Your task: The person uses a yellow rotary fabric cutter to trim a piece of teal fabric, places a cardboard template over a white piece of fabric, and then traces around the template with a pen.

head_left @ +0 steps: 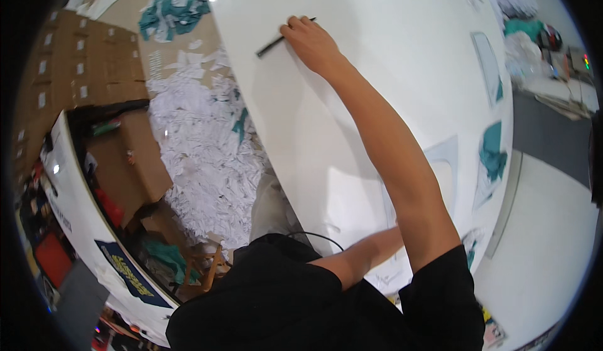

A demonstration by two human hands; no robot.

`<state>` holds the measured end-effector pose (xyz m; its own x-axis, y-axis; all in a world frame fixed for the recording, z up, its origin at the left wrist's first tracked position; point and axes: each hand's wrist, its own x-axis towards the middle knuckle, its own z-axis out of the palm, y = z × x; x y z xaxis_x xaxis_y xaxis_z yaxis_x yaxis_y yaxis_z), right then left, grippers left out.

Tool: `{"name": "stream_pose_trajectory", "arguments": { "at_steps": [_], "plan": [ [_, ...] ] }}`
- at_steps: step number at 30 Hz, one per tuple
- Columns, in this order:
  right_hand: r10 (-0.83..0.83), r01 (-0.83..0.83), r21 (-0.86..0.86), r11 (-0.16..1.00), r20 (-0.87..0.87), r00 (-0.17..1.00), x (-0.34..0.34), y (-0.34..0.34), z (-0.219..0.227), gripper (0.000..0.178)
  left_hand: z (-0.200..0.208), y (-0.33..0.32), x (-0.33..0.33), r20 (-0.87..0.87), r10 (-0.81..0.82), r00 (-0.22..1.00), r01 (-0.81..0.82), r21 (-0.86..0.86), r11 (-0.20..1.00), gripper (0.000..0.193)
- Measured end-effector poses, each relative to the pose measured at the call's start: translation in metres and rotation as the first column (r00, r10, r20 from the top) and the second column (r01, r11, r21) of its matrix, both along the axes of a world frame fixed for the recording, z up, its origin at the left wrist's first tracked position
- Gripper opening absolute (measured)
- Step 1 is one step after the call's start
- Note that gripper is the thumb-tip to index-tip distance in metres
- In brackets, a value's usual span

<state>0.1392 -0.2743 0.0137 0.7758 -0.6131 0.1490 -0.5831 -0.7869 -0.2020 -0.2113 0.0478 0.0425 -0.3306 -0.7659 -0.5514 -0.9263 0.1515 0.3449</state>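
As the person bends low over the white bench [402, 31], the black shirt [282, 301] fills the near edge of what I can see, and the left forearm [364, 255] lies tucked across under the chest. Its hand is hidden behind the other arm, so I cannot say whether it is open or closed. Just past it a pale cut-out sheet [443, 162] lies flat on the bench, with a crumpled teal piece of cloth [492, 153] beside it near the bench's right rim. Down on the floor to the left is a thick drift of white paper scraps [201, 144], and beyond that a stack of brown cardboard boxes [81, 56]. The right arm [389, 150] stretches nearly straight across the bare middle of the bench, and at the far end the right hand [312, 42] sits on a thin dark stick [269, 46] that lies slantwise on the white surface. The fingers are curled down and closed around its upper part, one short tip poking out beyond them and the longer end trailing toward the left. I judge this to be the taking-hold step, at the very limit of the reach. Any move from there calls, to my mind, for a firm pinch and a clean lift, since so slim a thing on a smooth top could easily roll or skid away.
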Motion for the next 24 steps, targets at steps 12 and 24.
{"name": "stream_pose_trajectory", "arguments": {
  "at_steps": [12,24],
  "plan": [
    [-0.828,0.432,0.813,0.39,0.104,0.55,-0.232,0.113,0.093,0.024,-0.02,0.002,-0.007,0.076,-0.119,0.99,0.118,0.016,0.993,0.077],
    [-0.894,0.475,0.823,0.312,0.084,0.44,-0.352,0.271,0.067,0.019,-0.047,0.007,-0.03,0.118,-0.104,0.988,0.101,0.038,0.994,0.078]
  ]
}}
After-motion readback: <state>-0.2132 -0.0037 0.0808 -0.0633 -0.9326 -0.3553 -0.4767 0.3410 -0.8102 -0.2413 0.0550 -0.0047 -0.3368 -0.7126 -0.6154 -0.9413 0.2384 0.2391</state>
